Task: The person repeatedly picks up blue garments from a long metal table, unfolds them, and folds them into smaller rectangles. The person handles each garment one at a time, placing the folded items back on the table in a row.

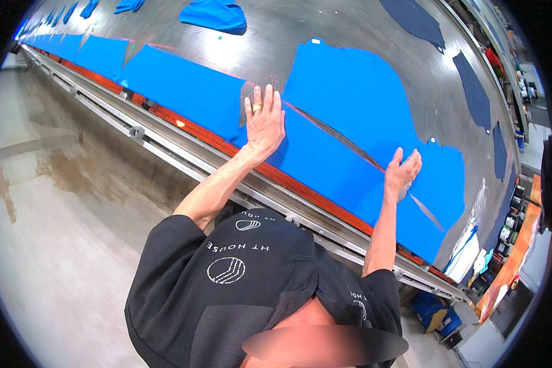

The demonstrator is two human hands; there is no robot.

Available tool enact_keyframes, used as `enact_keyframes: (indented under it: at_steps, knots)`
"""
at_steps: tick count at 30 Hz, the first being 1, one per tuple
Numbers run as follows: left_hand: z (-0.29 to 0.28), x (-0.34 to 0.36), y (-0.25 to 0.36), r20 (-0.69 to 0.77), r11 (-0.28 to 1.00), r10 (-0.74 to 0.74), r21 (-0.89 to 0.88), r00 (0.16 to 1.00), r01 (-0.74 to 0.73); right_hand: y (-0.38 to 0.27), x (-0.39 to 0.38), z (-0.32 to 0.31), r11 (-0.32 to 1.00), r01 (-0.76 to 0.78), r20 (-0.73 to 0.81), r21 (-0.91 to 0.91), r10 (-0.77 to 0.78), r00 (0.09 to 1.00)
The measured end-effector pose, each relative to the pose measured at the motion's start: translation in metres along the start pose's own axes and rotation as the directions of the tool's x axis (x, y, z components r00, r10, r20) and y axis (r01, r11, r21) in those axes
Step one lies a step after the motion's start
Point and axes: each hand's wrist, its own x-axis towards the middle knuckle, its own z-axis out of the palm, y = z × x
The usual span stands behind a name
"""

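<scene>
The near blue fabric panel (337,178) lies flat on the dark surface (270,46), its long axis running roughly along the front rail (196,150), from upper left to lower right in the view. For handling it, the relation that seems to count most is that the two hands are spread along this length: the left hand (265,126) is nearer its left end, the right hand (402,175) is farther along, by its far edge. The panel thus lies mainly between the hands and on the person's side of a line joining them.

The left hand is flat and palm down, fingers straight and slightly parted (a yellowish ring (257,108) shows on one), with nothing visible in its grip. Its fingers reach over the dark gap between the near panel and the left blue panel (178,89), whose right end is just beside it.

The right hand has its thumb spread from loosely extended fingers, by the narrow gap separating the near panel from the large far blue panel (349,92) and the smaller blue panel (444,175). Something pale shows at its palm; I cannot tell whether the hand has hold of it.
</scene>
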Motion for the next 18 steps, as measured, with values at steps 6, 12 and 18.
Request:
enact_keyframes:
  at_steps: [6, 12, 18]
  knots:
    - [-0.01, -0.003, -0.004, -0.084, 0.991, -0.103, -0.092, 0.991, 0.095, -0.067, -0.042, 0.008, 0.967, 0.221, 0.245, -0.124, -0.186, 0.951]
    - [-0.044, -0.037, -0.034, -0.072, 0.985, -0.164, -0.065, 0.984, 0.16, -0.174, -0.07, 0.044, 0.897, 0.439, 0.39, 0.047, -0.421, 0.819]
    - [-0.068, -0.081, -0.053, -0.044, 0.985, -0.17, -0.04, 0.984, 0.168, -0.253, -0.079, 0.064, 0.826, 0.515, 0.384, 0.228, -0.562, 0.732]
